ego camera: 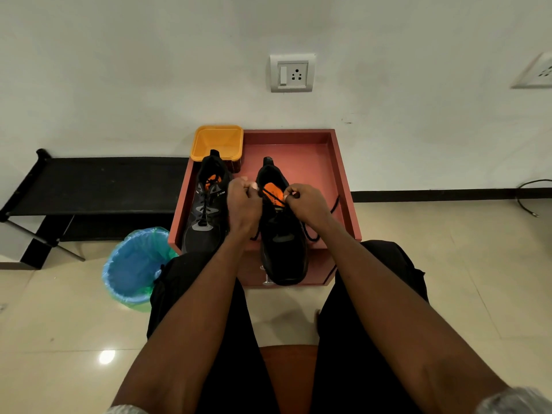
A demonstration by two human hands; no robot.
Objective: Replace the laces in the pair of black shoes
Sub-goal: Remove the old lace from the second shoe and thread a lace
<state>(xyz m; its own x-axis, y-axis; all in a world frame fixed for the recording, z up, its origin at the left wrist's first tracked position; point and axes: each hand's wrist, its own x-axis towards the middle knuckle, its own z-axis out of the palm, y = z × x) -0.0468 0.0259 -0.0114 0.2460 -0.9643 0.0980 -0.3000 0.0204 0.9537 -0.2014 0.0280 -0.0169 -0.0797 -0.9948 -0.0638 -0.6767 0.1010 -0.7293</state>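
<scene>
My left hand (243, 204) and right hand (307, 204) each pinch the black lace (334, 206) over the right shoe (282, 234), beside the laced left shoe (206, 216) on the red table (298, 150)

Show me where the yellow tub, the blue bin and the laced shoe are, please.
yellow tub (217, 141): head view, inner floor.
blue bin (133, 264): head view, liner inside.
laced shoe (204, 216): head view, lacing.
</scene>
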